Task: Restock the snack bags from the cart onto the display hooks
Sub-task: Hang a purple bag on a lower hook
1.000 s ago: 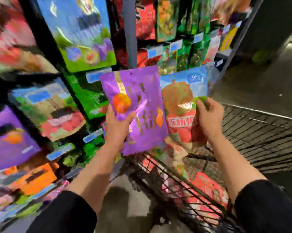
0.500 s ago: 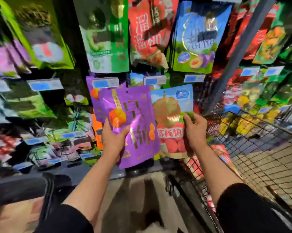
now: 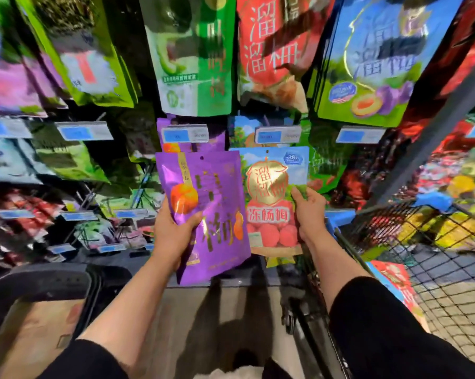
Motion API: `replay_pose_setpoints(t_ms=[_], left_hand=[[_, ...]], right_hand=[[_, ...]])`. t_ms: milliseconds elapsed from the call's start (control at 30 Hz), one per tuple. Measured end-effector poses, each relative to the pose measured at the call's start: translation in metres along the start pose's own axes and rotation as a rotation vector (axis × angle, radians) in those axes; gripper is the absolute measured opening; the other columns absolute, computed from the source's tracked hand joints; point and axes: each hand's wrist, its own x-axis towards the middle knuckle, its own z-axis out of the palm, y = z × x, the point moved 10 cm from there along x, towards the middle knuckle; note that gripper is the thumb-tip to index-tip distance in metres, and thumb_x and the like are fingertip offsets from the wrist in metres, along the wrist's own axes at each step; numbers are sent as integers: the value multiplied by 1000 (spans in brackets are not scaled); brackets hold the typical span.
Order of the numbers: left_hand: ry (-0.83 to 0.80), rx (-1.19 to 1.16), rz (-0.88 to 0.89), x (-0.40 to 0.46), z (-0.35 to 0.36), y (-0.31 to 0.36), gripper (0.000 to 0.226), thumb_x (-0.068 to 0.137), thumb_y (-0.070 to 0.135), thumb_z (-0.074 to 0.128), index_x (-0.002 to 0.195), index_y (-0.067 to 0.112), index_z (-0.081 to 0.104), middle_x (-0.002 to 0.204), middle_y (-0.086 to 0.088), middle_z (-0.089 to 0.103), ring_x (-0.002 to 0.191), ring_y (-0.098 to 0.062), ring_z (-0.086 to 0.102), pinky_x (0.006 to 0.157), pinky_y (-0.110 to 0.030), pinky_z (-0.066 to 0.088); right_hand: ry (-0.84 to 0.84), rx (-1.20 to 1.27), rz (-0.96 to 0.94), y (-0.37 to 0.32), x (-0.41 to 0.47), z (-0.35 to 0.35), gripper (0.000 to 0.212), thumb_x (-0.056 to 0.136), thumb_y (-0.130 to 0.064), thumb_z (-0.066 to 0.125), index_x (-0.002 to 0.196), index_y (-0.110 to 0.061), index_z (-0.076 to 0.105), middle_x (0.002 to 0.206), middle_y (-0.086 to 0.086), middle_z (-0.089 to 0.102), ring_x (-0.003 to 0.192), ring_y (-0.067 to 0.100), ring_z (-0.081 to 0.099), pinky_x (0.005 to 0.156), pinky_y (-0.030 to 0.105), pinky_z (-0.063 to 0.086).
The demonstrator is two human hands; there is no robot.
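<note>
Purple bag point(image 3: 211, 214) in left hand point(image 3: 173, 233) (thumb across front)

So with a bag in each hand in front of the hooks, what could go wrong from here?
Both hands are occupied: the left hand grips the purple bag and the right hand grips the blue-topped bag low down, so neither can steady a hang hole. The price tags cover the hook ends, so threading could miss.
</note>
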Motion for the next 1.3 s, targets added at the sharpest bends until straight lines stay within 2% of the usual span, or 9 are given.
replay_pose_setpoints(t_ms=[100,233,333,500,767,900,1067,1133,1300], left_hand=[[20,50,41,10,4,4,46,76,2,76,115,17,57,96,-14,67,78,-25,64,76,-40,53],[43,3,17,20,8,3,38,80,-4,70,106,19,53,74,-5,59,46,-7,51,43,-21,44],[77,2,56,24,6,8,43,80,-6,70,114,16,55,82,2,63,61,-8,55,52,-20,48],[81,13,94,23,13,19,51,78,-6,71,120,15,53,94,10,65,73,5,61,71,-15,49],[96,-13,136,20,25,28,48,79,-6,71,113,22,52,97,15,64,77,10,62,69,-7,47],[95,-24,135,17,24,27,50,79,-6,71,116,21,52,99,15,65,80,8,63,73,-10,49],[87,-23,113,15,17,20,50,79,-4,72,120,19,54,105,8,67,88,-4,64,84,-26,49],[90,-28,101,15,15,17,50,78,-4,72,113,28,56,104,10,67,90,-6,64,84,-27,49],[90,-18,66,17,11,7,53,77,-2,75,115,29,55,108,5,68,99,-15,65,88,-32,49]], right_hand=[[-16,53,52,2,11,5,27,91,-2,60,72,-20,65,73,-7,65,70,5,58,71,25,49],[-103,122,104,1,24,19,14,93,-8,59,84,-13,68,81,-2,68,69,0,62,64,22,52],[-151,149,126,8,29,24,16,91,-13,63,78,-19,71,86,2,72,84,17,64,80,41,53],[-145,121,97,15,26,14,18,92,-7,61,86,-22,70,79,-14,73,80,9,63,82,34,51],[-181,106,88,-2,53,28,9,87,-25,67,80,-21,72,92,11,70,91,29,65,86,54,52],[-119,115,134,20,55,24,71,71,-57,75,111,1,64,121,20,61,113,32,59,97,52,49],[-86,137,181,4,37,24,27,94,-14,61,111,6,62,106,9,66,91,7,61,77,24,52],[-88,151,167,-1,35,26,11,95,-11,58,99,-2,65,84,-7,63,75,-2,59,70,24,50],[-72,161,170,-6,35,31,5,96,-11,56,95,-16,57,81,-14,55,71,-5,53,77,26,47]])
